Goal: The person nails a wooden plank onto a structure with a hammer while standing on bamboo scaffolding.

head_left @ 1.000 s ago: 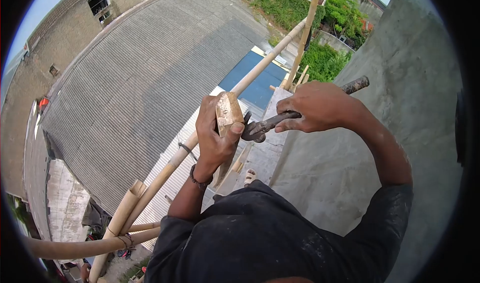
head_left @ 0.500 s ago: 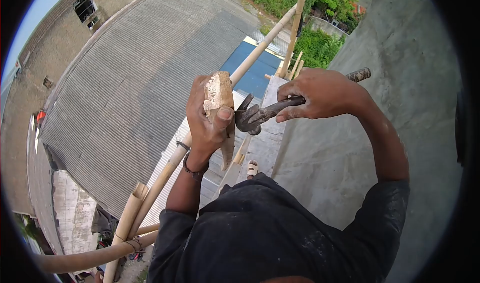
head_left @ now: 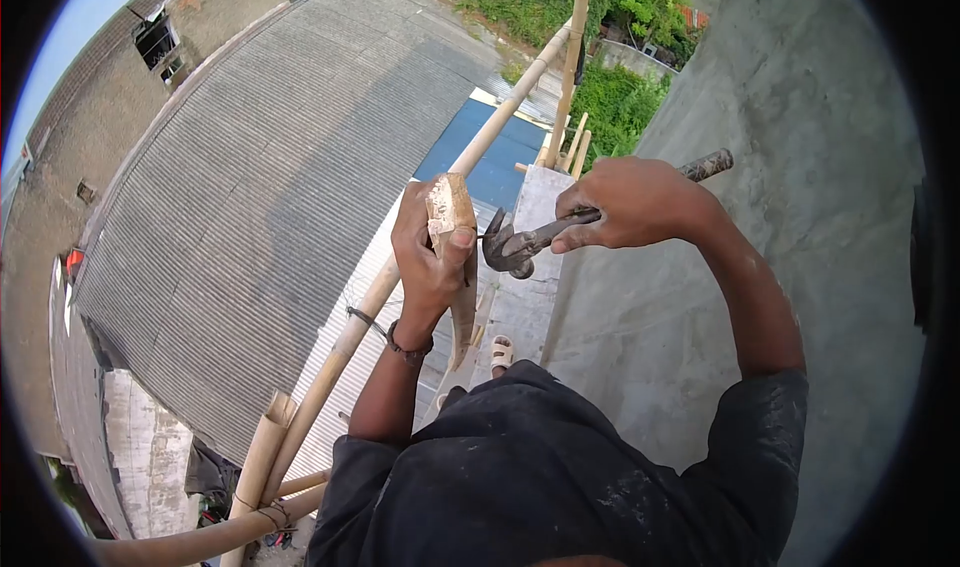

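My left hand (head_left: 432, 262) is wrapped round a rough piece of wood (head_left: 451, 203), its upper end crusted with pale mortar and its lower part tapering down below my wrist. The thumb presses on the side that faces the hammer. My right hand (head_left: 640, 203) grips a dark, worn claw hammer (head_left: 540, 237) by the handle, whose butt sticks out behind the knuckles. The hammer's head is right beside the left thumb, claw upward. A thin dark nail-like line (head_left: 485, 236) bridges the small gap between wood and hammer head.
A bamboo pole (head_left: 375, 297) crosses diagonally beyond my left arm, tied to other bamboo lower left. Below runs a narrow plank walkway (head_left: 525, 307), with my sandalled foot (head_left: 502, 351) on it. A grey plastered wall (head_left: 680, 317) rises at right; a corrugated roof (head_left: 260, 187) spreads far below left.
Both hands, with wood and hammer, sit slightly lower in the view, and the left has shifted a little right. The camera view has tilted slightly. Both grips are unchanged.
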{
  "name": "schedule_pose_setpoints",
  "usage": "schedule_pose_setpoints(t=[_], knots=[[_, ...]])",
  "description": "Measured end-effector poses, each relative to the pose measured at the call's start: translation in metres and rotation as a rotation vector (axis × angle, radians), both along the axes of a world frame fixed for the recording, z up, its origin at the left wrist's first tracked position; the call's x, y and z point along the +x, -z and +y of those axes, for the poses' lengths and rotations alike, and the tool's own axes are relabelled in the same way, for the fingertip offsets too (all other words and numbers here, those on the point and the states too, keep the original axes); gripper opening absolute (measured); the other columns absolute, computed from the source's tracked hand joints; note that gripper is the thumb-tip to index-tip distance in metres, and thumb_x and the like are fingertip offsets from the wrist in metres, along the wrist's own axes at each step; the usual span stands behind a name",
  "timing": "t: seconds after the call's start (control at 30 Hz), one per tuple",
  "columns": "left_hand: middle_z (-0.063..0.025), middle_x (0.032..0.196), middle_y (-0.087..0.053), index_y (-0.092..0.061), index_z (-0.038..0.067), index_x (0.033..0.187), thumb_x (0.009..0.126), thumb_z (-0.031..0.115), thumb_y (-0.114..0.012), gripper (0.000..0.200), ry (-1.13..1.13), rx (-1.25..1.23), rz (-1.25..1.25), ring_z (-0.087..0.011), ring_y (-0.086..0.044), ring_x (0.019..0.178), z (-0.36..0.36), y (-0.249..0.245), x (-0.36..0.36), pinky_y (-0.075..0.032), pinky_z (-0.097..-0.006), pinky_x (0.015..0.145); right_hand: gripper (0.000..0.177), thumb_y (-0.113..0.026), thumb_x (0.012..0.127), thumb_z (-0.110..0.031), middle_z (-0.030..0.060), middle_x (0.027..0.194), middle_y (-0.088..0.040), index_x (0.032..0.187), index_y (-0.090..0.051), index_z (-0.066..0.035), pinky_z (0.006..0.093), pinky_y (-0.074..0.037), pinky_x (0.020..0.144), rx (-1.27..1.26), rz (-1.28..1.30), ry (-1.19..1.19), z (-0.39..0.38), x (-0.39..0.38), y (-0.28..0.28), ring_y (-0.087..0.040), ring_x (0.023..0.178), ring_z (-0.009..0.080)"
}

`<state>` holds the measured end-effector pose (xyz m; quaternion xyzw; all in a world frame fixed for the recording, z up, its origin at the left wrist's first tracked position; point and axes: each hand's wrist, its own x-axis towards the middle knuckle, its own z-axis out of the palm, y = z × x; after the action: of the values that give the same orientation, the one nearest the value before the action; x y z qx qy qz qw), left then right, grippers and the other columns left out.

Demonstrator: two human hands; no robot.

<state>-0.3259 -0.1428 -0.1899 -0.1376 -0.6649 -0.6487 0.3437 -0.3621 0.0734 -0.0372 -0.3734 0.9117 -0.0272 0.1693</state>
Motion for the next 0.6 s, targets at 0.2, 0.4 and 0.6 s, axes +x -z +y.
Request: schedule_pose_setpoints(t=[0.2,0.4,0.6], knots=[[-0.0080,0.095,-0.054,-0.059,-0.007,0.107,0.083,0.075,-0.049,0.085,0.015,-0.092,0.012,-0.0175,-0.060,0.083,0.001,-0.017,0.004,-0.048,-0.0310,0.068,0.050,-0.070,0.080,-0.053,0.0134,0.080,-0.068,0.092,-0.071,-0.004,0.0426,-0.049,0.067,0.349,0.238,-0.011,-0.016,0.017,-0.054,-0.064,0.076,0.0309],[-0.0077,0.093,-0.054,-0.058,-0.006,0.105,0.083,0.074,-0.050,0.084,0.004,-0.169,-0.001,-0.0184,-0.060,0.084,0.005,0.005,-0.012,-0.049,-0.0324,0.071,0.051,-0.070,0.080,-0.053,0.0143,0.077,-0.066,0.095,-0.072,-0.005,0.0385,-0.048,0.069,-0.164,-0.217,0.051,0.020,-0.006,0.021,-0.063,0.076,0.0269],[-0.0086,0.097,-0.055,-0.057,-0.007,0.111,0.081,0.077,-0.050,0.089,0.117,-0.084,-0.007,-0.0170,-0.061,0.084,0.009,-0.028,0.002,-0.050,-0.0302,0.071,0.050,-0.069,0.078,-0.057,0.0092,0.074,-0.066,0.095,-0.074,-0.010,0.0400,-0.049,0.071,0.309,0.283,0.045,-0.002,0.024,-0.054,-0.063,0.081,0.0283]])
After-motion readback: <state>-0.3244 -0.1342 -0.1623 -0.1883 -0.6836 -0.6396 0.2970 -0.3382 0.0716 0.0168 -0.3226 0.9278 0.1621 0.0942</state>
